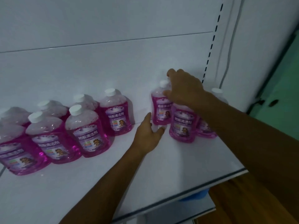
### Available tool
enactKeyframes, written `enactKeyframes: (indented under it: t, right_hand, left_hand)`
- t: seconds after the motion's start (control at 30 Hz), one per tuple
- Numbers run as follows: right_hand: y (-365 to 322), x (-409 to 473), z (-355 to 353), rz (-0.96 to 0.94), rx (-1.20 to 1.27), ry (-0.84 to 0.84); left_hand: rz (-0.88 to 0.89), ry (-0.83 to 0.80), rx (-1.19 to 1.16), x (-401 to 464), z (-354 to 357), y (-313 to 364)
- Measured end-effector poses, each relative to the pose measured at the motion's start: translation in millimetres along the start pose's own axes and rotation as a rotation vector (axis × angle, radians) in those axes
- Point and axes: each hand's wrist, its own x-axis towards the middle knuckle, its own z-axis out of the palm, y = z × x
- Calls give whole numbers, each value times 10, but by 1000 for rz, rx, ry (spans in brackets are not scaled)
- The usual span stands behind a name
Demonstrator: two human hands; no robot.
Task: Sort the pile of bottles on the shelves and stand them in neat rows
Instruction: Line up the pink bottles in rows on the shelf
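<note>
Pink bottles are stood upright in a group at shelf left | three more at right | right hand is curled over back-right bottle near its cap | left hand is held open, fingers relaxed, at that bottle's base, gripping nothing.

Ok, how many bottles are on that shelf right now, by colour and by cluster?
Pink bottles, left cluster: 7
Pink bottles, right cluster: 3; the right hand grips the rear bottle
Other colours: 0
Total: 10 in view; the right arm may hide more.
</note>
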Motion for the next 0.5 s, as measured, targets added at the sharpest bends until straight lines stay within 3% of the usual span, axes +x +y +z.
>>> enactKeyframes:
  t: [0.2,0.33,0.5]
  right_hand:
    - [146,282,24,9,96,-297]
    - [90,339,50,-55,133,-279]
    - [-50,289,-16,-144,168,-230]
  left_hand:
    - [-83,-41,-82,141,38,-76]
    - [-46,-55,-217,132,27,-63]
    - [-12,-13,-163,51,10,-97]
